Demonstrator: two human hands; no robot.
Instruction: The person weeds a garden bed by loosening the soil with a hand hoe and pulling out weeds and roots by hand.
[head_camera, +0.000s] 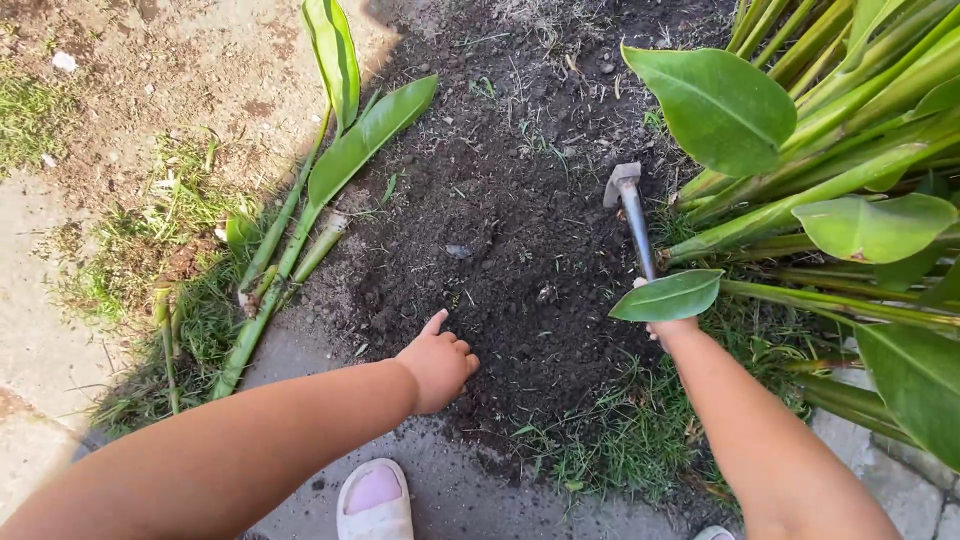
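The person's left hand (437, 366) is curled into a loose fist just above the patch of dark, loose soil (500, 250), holding nothing, with one finger stretched out toward the dirt. The right hand (668, 327) is mostly hidden behind one broad green leaf (668, 296); it grips the one small metal hand hoe with a grey shaft (632, 215), though its fingers cannot be seen. The hoe's head rests on the soil beside the large green leafy plant (850, 150). Two cut green stalks with long leaves (320, 190) lie left of the soil. One pale pink slipper (375, 498) stands on the grey pavement (450, 500) below.
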